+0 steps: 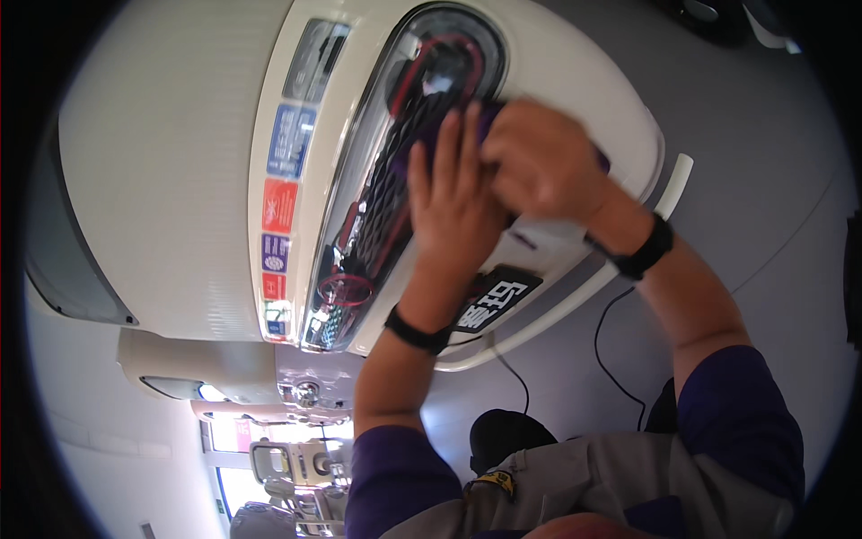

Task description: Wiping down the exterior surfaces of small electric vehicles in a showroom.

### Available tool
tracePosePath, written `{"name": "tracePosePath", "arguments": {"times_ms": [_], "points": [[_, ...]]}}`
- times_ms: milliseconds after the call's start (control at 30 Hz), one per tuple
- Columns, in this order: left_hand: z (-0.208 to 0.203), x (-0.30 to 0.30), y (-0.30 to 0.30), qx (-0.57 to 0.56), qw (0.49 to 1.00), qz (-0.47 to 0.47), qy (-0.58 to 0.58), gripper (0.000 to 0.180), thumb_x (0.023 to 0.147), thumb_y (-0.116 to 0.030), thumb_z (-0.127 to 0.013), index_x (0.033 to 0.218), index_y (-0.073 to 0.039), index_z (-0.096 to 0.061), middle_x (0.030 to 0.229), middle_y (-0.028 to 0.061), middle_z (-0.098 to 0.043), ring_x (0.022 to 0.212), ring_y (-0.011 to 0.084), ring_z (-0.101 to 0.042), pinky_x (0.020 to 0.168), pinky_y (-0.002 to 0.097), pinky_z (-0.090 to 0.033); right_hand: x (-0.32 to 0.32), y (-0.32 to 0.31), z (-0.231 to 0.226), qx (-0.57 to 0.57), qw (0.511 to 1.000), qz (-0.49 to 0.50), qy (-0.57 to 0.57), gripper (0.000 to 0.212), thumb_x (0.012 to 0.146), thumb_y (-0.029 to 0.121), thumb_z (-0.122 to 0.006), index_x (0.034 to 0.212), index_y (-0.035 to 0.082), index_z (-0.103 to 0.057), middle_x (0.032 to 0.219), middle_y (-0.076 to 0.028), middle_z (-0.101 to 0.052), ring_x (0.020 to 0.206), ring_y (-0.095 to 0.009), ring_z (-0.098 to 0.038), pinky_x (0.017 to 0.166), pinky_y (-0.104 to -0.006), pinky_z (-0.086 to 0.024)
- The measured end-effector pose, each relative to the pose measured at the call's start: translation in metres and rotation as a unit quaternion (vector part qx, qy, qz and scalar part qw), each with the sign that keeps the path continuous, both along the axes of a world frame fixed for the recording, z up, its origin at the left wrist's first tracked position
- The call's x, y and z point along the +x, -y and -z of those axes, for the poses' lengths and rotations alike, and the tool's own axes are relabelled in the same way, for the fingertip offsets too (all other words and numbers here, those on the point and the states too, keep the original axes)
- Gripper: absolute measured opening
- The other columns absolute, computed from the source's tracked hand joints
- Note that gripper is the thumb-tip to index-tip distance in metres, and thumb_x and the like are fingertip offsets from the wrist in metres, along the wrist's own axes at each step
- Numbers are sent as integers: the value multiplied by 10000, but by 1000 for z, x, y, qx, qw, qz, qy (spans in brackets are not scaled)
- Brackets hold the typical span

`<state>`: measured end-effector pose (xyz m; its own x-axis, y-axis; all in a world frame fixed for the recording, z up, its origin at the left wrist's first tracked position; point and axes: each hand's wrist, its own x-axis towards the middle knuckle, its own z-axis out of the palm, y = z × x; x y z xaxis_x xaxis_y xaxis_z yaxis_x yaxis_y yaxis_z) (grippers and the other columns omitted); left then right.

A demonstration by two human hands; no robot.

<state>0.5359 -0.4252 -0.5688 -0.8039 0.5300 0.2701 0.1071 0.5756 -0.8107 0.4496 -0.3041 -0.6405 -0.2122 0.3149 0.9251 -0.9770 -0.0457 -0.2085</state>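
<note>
A purple cloth is pressed between my hands and the glossy dark grille panel on the front of a cream vehicle. My left hand lies over the cloth with its fingers stretched out. Just right of it, my right hand is closed in a fist around bunched cloth, slightly blurred. Most of the cloth is covered by the hands. Above them on the panel sits a round lamp with a red trim line. A black plate with white characters is fixed below my hands.
Colourful stickers run along the cream strip left of the panel. A pale curved bar skirts the vehicle's lower front. A black cable lies on the grey floor. More pale vehicle parts stand at lower left.
</note>
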Motion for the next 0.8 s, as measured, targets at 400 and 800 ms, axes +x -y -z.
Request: {"name": "tracePosePath", "arguments": {"times_ms": [400, 800], "points": [[67, 49, 41, 133, 991, 21, -11, 498, 801, -225, -642, 1232, 16, -580, 1320, 220, -525, 1304, 389, -451, 1079, 514, -355, 23, 50, 11, -56, 994, -70, 67, 236, 779, -64, -576, 999, 22, -571, 1028, -150, -579, 938, -339, -578, 818, -398, -491], [88, 41, 22, 259, 964, 53, -17, 556, 811, -199, -644, 1268, 81, -497, 1323, 311, -455, 1334, 460, -374, 1116, 563, -279, 9, 42, 13, 65, 994, -58, -64, 130, 755, 114, -675, 874, 75, -640, 1013, -96, -603, 932, -296, -582, 822, -383, -484]]}}
